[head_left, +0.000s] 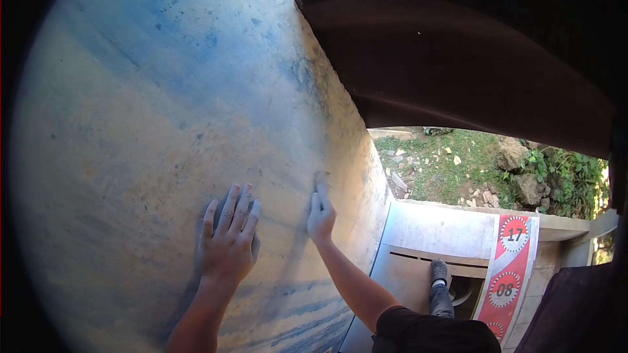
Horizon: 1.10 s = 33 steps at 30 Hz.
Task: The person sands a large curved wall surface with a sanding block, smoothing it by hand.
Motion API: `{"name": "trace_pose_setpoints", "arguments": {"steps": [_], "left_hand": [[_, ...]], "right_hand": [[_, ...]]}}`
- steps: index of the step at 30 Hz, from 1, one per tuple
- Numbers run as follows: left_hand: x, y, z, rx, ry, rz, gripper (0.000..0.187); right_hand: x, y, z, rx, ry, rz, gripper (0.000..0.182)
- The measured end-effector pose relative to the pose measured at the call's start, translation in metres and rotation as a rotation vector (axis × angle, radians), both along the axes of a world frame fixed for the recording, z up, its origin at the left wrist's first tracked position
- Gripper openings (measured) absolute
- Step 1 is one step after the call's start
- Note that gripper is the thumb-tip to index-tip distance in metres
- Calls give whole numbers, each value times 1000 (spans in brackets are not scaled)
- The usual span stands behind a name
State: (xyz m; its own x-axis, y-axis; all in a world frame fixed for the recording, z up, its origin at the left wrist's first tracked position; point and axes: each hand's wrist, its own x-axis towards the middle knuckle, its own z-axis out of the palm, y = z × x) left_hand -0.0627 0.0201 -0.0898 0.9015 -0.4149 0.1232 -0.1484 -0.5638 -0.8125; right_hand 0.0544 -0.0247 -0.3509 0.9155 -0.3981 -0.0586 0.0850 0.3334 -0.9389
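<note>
A large plastered wall point(163, 124), stained with blue and beige patches, fills the left and middle of the view. My left hand point(229, 238) lies against it with fingers spread, holding nothing. To its right, my right hand point(320, 221) is closed near the wall around a small, flat, greyish-brown piece point(321, 180). This piece sticks up past the fingers toward the surface; its exact kind is not clear. Pale dust coats the fingers of both hands.
Below at right, a foot in a grey shoe point(439, 271) rests beside an opening in a light board. A red-and-white numbered banner point(507, 261) lies next to it. Dark brown sheeting point(451, 65) hangs at upper right. Grass, rubble and rocks point(513, 153) lie beyond.
</note>
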Motion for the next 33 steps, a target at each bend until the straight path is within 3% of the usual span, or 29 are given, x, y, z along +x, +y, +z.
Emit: {"name": "trace_pose_setpoints", "arguments": {"steps": [1,4,7,9,11,14,16,18,20,22,24,26,28,31,32,33], "left_hand": [[0,0,1,54,-1,8,47],[0,3,-4,43,15,6,47],[0,2,-5,-51,32,-6,49],[0,3,-6,-52,39,-6,49],[-1,4,-7,-54,45,-13,49],[1,3,-8,-72,32,-22,49],[1,2,-8,-72,25,-14,49],[1,2,-8,-77,22,-12,49],[0,4,-8,-74,21,-12,49],[1,4,-9,-100,25,-23,49],[0,1,-7,-114,33,-12,48],[-1,0,-8,-139,52,9,47],[0,0,-10,-140,51,-14,47],[0,4,-16,-172,56,-27,45],[-1,4,-17,-178,51,-14,45],[1,5,-16,-153,44,-45,44]], "right_hand": [[-8,8,11,-35,-263,-91,41],[-38,5,34,-97,-451,55,40],[-30,12,-25,-125,-436,-33,40],[-20,11,-64,62,-126,-93,39],[4,8,-132,52,257,-27,38],[24,14,-128,20,301,-45,38],[7,7,-29,222,232,32,37],[-18,15,26,57,-277,-29,34],[-47,5,64,-28,-416,28,34],[-56,7,57,-111,-558,75,34],[-41,15,4,-106,-491,-27,37],[-21,22,-58,211,-126,8,39],[-4,11,-119,-20,102,-37,41],[2,22,-105,18,147,-71,42],[0,24,-78,173,176,41,42],[-6,25,-32,170,62,13,39]]}}
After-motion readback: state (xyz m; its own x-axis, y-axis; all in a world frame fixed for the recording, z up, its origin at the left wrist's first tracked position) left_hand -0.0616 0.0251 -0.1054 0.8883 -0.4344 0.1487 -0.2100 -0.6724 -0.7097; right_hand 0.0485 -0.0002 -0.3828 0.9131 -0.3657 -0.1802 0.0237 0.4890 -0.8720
